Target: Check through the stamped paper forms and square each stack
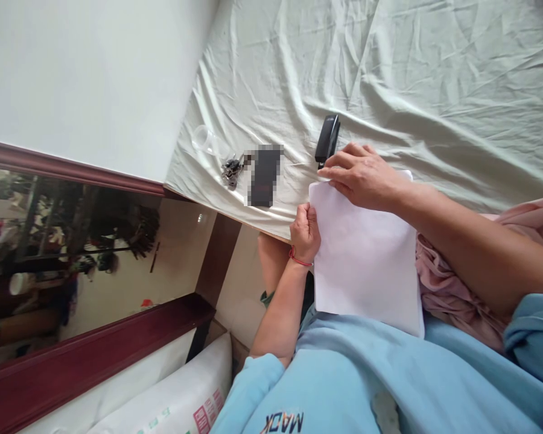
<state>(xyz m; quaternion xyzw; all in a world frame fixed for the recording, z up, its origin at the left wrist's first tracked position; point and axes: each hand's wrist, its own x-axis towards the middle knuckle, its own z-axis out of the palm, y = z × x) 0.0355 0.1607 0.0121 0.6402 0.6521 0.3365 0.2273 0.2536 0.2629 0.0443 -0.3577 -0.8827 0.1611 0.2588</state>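
Head view, first inspector: "State the condition of the fingers."

Second inspector: "The left hand (306, 234) was closed on the left edge of the white paper (366, 265). The right hand (364, 176) was bent over the paper's top edge, fingertips close to the near end of the black stapler (327, 138); whether they pinched anything, I could not tell."

First: "The paper's position, and proper handling?"

Second: "It extended from the blue shirt (339, 380) to the pale green cloth (416, 72). A second edge showed at lower right; in my judgement, squared sheets and a firm, uncreasing left grip were advisable."

First: "Obstructions?"

Second: "Wrinkles probably made the cloth an uneven base. Pink fabric (443, 307) lay beside the paper's right edge. Left of the stapler, apart from the paper, were a dark pixelated object (265, 176), apparent keys (231, 172) and a clear cup (204, 139)."
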